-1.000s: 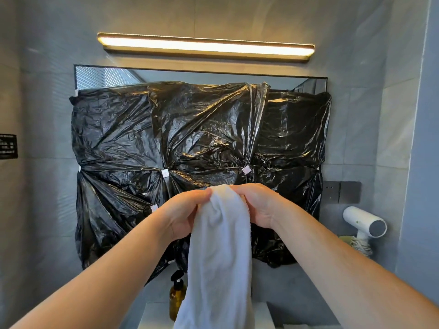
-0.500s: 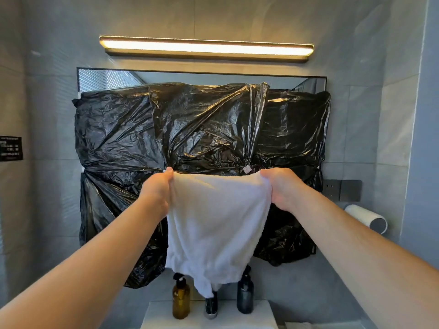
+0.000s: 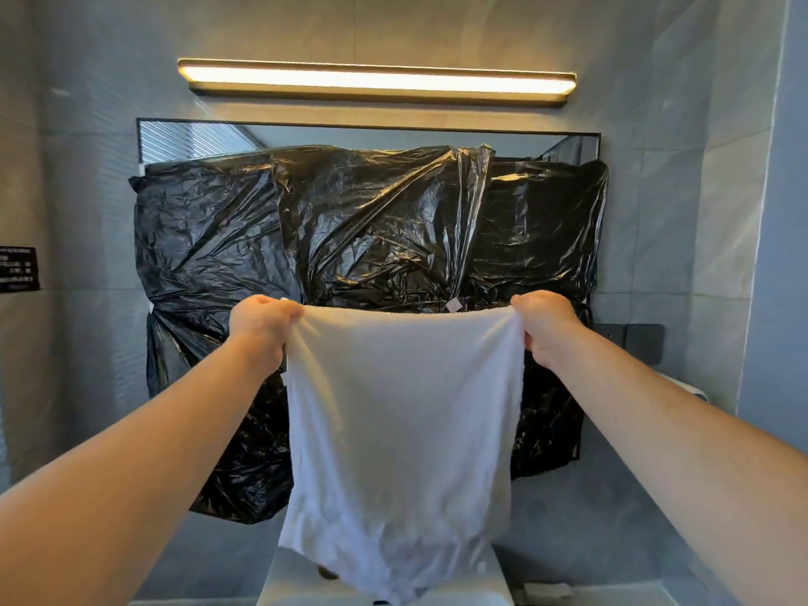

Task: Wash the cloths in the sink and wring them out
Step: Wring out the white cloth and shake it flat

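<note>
A white cloth point(image 3: 402, 430) hangs spread out flat in front of me at chest height. My left hand point(image 3: 262, 325) grips its top left corner and my right hand point(image 3: 546, 325) grips its top right corner, so the top edge is pulled nearly taut between them. The cloth's lower edge dangles unevenly just above a white ledge point(image 3: 288, 579) at the bottom of the view. The sink is not in view.
Black plastic sheeting point(image 3: 371, 229) covers the mirror on the grey tiled wall behind the cloth. A lit bar lamp point(image 3: 376, 80) runs above it. Dark wall switches point(image 3: 634, 343) sit at the right, and a small black sign point(image 3: 17, 269) at the far left.
My hands have moved apart, opening the bunched cloth into a flat sheet. The cloth now hides the bottles that stood on the ledge.
</note>
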Demonstrator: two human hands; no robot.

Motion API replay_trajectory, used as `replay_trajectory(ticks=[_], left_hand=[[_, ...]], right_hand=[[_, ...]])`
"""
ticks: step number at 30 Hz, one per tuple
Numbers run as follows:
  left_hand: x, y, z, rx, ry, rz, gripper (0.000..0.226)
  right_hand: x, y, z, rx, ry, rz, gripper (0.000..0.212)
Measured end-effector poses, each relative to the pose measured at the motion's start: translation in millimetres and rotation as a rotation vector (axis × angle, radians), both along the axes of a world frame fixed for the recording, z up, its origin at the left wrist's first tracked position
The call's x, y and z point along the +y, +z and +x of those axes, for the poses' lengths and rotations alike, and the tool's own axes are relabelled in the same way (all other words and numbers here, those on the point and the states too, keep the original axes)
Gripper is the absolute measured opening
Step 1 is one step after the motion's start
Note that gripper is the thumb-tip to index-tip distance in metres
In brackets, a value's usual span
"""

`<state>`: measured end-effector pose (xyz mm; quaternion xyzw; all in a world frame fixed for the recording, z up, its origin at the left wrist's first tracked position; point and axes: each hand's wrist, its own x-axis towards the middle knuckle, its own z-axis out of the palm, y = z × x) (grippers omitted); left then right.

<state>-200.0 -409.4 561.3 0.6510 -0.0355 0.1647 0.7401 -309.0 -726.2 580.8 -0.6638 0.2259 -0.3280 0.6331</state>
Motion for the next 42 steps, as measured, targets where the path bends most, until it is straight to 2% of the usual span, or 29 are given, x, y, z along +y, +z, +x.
replay_trajectory(ticks=[2,4,8,10,11,12,15,16,18,19,21,23,25,26,29,31,32,33,34,35,36,37,38,40,42], left_hand=[[3.9,-1.1,4.3,-0.006,0.030,0.023,0.030],[5.2,-1.9,5.2,-0.076,0.100,0.109,0.028],[14.9,-6.0,0.9,-0.378,0.240,0.634,0.016],[18.7,-7.5,1.2,-0.438,0.256,0.733,0.018],[19.2,-7.6,2.0,-0.439,0.258,0.735,0.020],[19.3,-6.6,2.6,-0.409,0.251,0.695,0.021],[13.6,0.5,2.3,-0.208,0.171,0.334,0.023],[11.4,2.2,1.8,-0.166,0.149,0.242,0.023],[6.9,2.3,1.3,-0.156,0.105,0.253,0.023],[5.1,0.3,0.6,-0.175,0.086,0.323,0.023],[4.6,-6.6,1.0,-0.268,0.091,0.582,0.026],[5.0,-14.8,5.9,-0.327,0.102,0.874,0.032],[6.3,-19.8,8.7,-0.280,0.112,1.010,0.032],[7.5,-20.6,5.6,-0.229,0.137,1.050,0.028],[12.1,-16.7,-4.3,-0.159,0.273,1.238,0.019],[8.1,-11.0,-16.2,-0.132,0.313,1.320,0.023],[1.6,-6.5,-23.5,-0.100,0.272,1.323,0.023],[-7.1,-2.3,-29.8,-0.080,0.195,1.307,0.020],[-17.7,2.1,-35.7,-0.060,0.075,1.165,0.014],[-29.2,6.1,-42.4,0.001,-0.045,0.946,0.011],[-41.3,9.0,-50.7,0.101,-0.170,0.652,0.010],[-51.6,12.2,-57.3,0.162,-0.280,0.418,0.008],[-60.1,12.3,-60.3,0.178,-0.364,0.328,0.008],[-69.7,11.2,-65.1,0.172,-0.478,0.264,0.011],[-71.0,14.5,-68.8,0.194,-0.578,0.211,0.011]], right_hand=[[-2.1,-0.2,-2.0,0.064,0.003,-0.029,0.016],[-2.1,-4.4,-2.9,0.073,0.033,-0.167,0.024],[-1.7,-10.2,-12.7,0.086,0.010,-0.527,0.030],[-4.8,-8.0,-14.4,0.129,0.012,-0.576,0.031],[-5.8,-6.3,-14.6,0.121,0.015,-0.517,0.029],[-7.0,-3.8,-14.3,0.088,0.035,-0.374,0.026],[-4.1,-1.1,-11.8,-0.044,0.193,0.137,0.024],[-3.5,-2.2,-9.2,-0.043,0.235,0.223,0.022],[-1.3,-7.0,-4.2,0.021,0.262,0.257,0.010],[0.7,-9.6,-3.3,0.061,0.261,0.218,0.007],[2.1,-15.1,-1.0,0.136,0.291,0.021,0.016],[2.3,-18.7,-1.2,0.260,0.232,-0.389,0.029],[3.4,-20.0,-3.7,0.350,0.107,-0.820,0.019],[4.2,-19.7,-5.4,0.365,0.056,-0.952,0.016],[3.4,-19.2,-8.0,0.402,-0.072,-1.117,0.030],[10.5,-21.4,-10.2,0.413,-0.005,-1.044,0.033],[17.7,-23.3,-11.6,0.370,0.083,-0.867,0.031],[27.6,-26.1,-12.1,0.280,0.197,-0.607,0.028],[38.8,-29.0,-11.7,0.178,0.306,-0.339,0.024],[52.2,-31.2,-12.8,0.093,0.402,-0.135,0.022],[64.3,-34.0,-11.5,0.036,0.476,-0.020,0.022],[75.0,-36.4,-8.9,0.000,0.536,0.041,0.024],[83.8,-38.7,-5.4,-0.028,0.592,0.070,0.029],[94.9,-43.4,-1.6,-0.060,0.681,0.095,0.040],[96.8,-45.3,-0.8,-0.110,0.734,0.084,0.036]])
